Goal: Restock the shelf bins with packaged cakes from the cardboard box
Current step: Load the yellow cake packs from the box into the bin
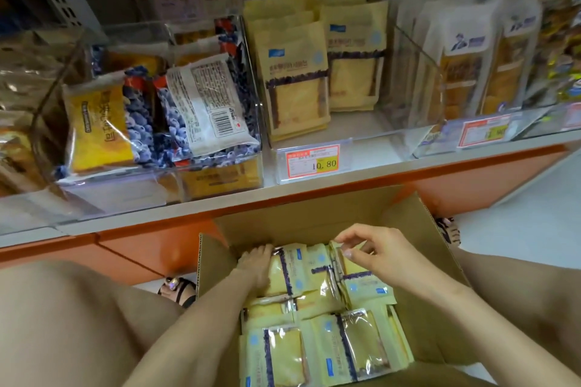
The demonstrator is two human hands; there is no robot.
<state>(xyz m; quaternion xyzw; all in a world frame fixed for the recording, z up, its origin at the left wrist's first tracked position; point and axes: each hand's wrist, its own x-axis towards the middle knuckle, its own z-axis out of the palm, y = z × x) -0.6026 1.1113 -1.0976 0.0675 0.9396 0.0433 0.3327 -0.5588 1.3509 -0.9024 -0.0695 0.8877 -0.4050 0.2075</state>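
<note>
An open cardboard box (301,223) stands on the floor below the shelf, filled with several yellow packaged cakes (355,345). My left hand (256,267) reaches into the far left of the box, its fingers curled down behind an upright cake pack (287,270). My right hand (366,248) hovers over the far right packs, thumb and fingers pinching the top edge of one pack (338,256). On the shelf above, a clear bin (388,122) holds two rows of the same yellow cake packs (294,82).
A clear bin (251,88) at left holds blueberry-print and orange packs. Tall white bread bags (462,60) stand at right. A price tag (312,162) reads 10.80 on the shelf edge. My knees flank the box, sandalled feet beside it.
</note>
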